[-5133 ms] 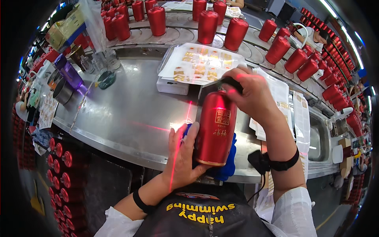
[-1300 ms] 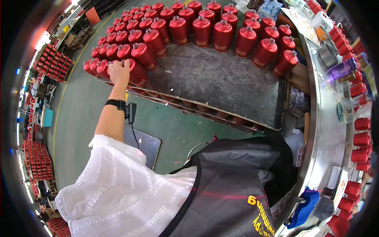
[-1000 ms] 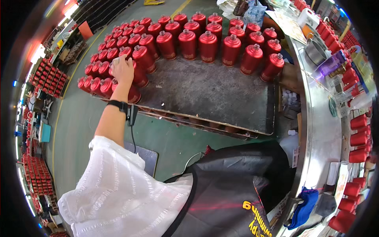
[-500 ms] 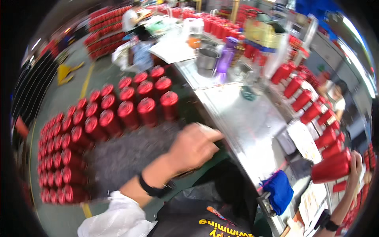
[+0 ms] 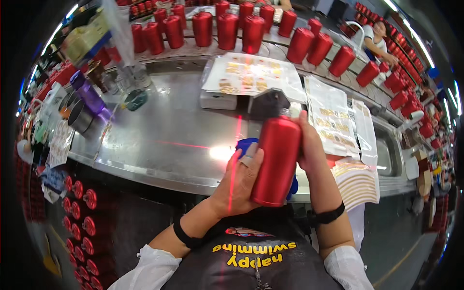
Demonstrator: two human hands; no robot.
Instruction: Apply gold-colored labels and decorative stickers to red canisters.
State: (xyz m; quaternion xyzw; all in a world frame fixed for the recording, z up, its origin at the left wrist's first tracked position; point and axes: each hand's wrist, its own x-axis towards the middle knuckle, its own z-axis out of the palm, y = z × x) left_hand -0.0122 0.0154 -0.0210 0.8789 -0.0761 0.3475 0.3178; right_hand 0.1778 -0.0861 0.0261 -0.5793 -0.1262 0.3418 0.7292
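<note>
Head view: a curved steel counter (image 5: 159,140) fills the middle, with a thin red cross of light on its bare surface. Along its far rim stands a row of red cylinders (image 5: 227,29), running round to the right, and more red cylinders (image 5: 79,212) lie stacked below the near edge at the left. On the counter top lie a clear-wrapped sheet of gold labels (image 5: 251,75) over a white box (image 5: 218,100), and to the right of it further label sheets (image 5: 333,113) and a fanned stack of curved gold strips (image 5: 357,181). At the left end stand a purple bottle (image 5: 87,94) and a metal cup (image 5: 79,116).

Just over the near edge, the red cylinder (image 5: 276,162) with a black top is held upright, tilted slightly to the right, between both hands. The left hand (image 5: 239,186) cups its lower left side, fingers curled onto the red body and thumb against it. The right hand (image 5: 309,147) wraps round the right side from behind, fingers closed on the cylinder. A blue cloth (image 5: 247,144) sits behind the cylinder, touching the left fingers. Both wrists carry a black band.
</note>
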